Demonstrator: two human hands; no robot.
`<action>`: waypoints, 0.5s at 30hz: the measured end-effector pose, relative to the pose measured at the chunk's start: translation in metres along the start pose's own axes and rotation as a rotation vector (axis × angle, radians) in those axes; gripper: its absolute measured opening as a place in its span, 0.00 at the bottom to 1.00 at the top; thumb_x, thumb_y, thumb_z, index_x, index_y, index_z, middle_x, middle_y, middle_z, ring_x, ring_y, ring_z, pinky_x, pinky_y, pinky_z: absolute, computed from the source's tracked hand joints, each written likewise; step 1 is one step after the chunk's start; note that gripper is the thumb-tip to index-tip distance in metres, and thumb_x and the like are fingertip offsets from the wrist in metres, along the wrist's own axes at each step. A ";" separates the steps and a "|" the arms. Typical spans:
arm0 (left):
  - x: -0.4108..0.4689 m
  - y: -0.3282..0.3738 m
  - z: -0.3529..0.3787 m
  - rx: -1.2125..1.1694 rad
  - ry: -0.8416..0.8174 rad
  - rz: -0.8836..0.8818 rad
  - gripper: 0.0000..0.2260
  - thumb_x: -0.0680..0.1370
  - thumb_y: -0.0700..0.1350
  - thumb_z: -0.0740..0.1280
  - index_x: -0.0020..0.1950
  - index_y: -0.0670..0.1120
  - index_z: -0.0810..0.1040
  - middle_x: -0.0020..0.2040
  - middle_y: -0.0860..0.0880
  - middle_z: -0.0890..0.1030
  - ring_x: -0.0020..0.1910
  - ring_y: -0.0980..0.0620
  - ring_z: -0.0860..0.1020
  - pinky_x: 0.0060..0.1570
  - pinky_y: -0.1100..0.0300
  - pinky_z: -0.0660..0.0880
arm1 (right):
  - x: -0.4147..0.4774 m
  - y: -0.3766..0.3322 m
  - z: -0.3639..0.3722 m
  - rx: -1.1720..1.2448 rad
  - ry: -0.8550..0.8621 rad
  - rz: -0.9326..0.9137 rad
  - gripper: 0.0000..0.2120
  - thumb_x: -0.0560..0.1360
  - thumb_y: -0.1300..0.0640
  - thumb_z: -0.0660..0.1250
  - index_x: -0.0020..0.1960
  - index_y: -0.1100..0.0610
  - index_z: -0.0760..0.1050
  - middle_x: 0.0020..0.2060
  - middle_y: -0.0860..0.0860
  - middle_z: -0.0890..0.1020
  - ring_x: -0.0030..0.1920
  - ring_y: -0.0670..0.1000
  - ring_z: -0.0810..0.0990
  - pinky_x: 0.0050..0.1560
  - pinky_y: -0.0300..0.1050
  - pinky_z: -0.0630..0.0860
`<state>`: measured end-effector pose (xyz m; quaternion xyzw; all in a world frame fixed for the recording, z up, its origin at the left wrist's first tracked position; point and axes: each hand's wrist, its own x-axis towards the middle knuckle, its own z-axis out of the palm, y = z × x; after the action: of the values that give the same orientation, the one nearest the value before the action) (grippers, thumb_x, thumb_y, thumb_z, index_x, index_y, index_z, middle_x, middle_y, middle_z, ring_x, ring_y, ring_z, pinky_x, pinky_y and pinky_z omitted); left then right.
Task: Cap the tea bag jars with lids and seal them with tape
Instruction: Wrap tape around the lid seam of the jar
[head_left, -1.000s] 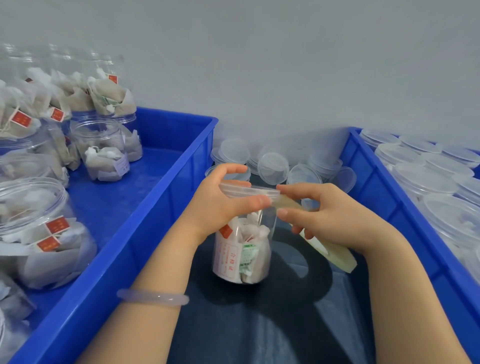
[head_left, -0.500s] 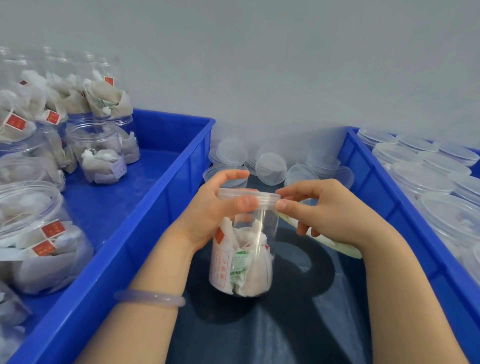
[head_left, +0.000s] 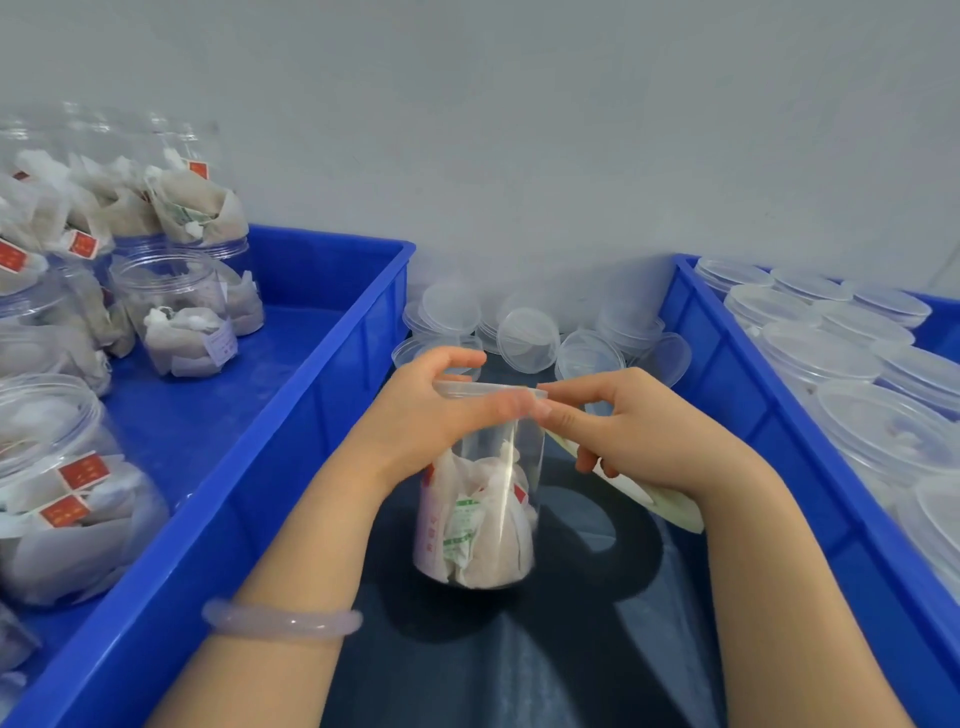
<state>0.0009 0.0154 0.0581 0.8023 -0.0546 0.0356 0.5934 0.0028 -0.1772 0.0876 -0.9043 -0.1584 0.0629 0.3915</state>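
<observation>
A clear plastic jar (head_left: 480, 519) packed with white tea bags stands on the dark mat between two blue bins, a clear lid (head_left: 488, 389) on its mouth. My left hand (head_left: 421, 415) grips the jar's top, thumb laid along the lid's rim. My right hand (head_left: 644, 431) pinches a pale yellowish tape strip (head_left: 660, 501) at the lid's right edge; the strip trails down to the right under the palm.
A blue bin (head_left: 291, 395) on the left holds several uncapped jars of tea bags (head_left: 176, 322). Another blue bin (head_left: 737, 395) on the right holds several lidded jars (head_left: 821, 353). Loose clear lids (head_left: 527, 340) are piled against the wall behind the jar.
The jar has turned under my hands and sits a little lower in view. My right hand has moved closer to the lid's edge, so less of the tape strip shows.
</observation>
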 end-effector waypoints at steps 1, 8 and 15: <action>0.000 0.001 0.000 0.022 0.008 -0.025 0.43 0.50 0.73 0.72 0.63 0.60 0.72 0.56 0.61 0.75 0.55 0.58 0.76 0.49 0.61 0.75 | 0.000 -0.001 0.001 -0.025 0.001 -0.010 0.17 0.71 0.34 0.62 0.55 0.38 0.79 0.49 0.36 0.81 0.32 0.43 0.81 0.36 0.36 0.72; 0.001 -0.002 -0.009 -0.111 0.103 -0.094 0.42 0.46 0.64 0.76 0.60 0.61 0.71 0.61 0.53 0.74 0.56 0.53 0.77 0.50 0.57 0.76 | 0.000 -0.002 0.009 0.136 -0.064 0.040 0.22 0.77 0.45 0.63 0.69 0.45 0.68 0.60 0.45 0.74 0.37 0.46 0.84 0.41 0.40 0.80; 0.002 -0.005 -0.008 -0.102 0.171 -0.035 0.42 0.48 0.64 0.79 0.60 0.62 0.70 0.62 0.54 0.74 0.59 0.53 0.75 0.52 0.57 0.75 | 0.002 -0.006 0.012 0.066 -0.011 0.001 0.15 0.80 0.51 0.58 0.64 0.40 0.73 0.46 0.39 0.78 0.34 0.42 0.82 0.34 0.31 0.75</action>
<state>0.0036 0.0244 0.0562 0.7659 0.0084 0.0905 0.6365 0.0006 -0.1644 0.0841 -0.8906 -0.1580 0.0734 0.4201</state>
